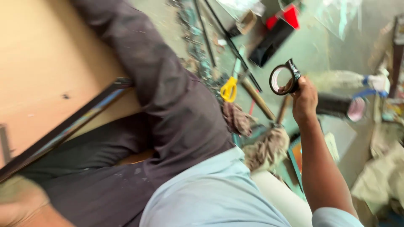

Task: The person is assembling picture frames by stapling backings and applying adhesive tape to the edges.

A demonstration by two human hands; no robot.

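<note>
So there's one roll of black tape (284, 78) pinched up in the right hand (304, 100), arm stretched out over a cluttered floor with one pair of yellow-handled scissors (229, 88) nearby, barely any free room, and the blurry left hand (19, 201), low left, I can't tell.

Single head-worn view — tilted, looking steeply down, close over the person's lap, cluttered floor beyond
</note>
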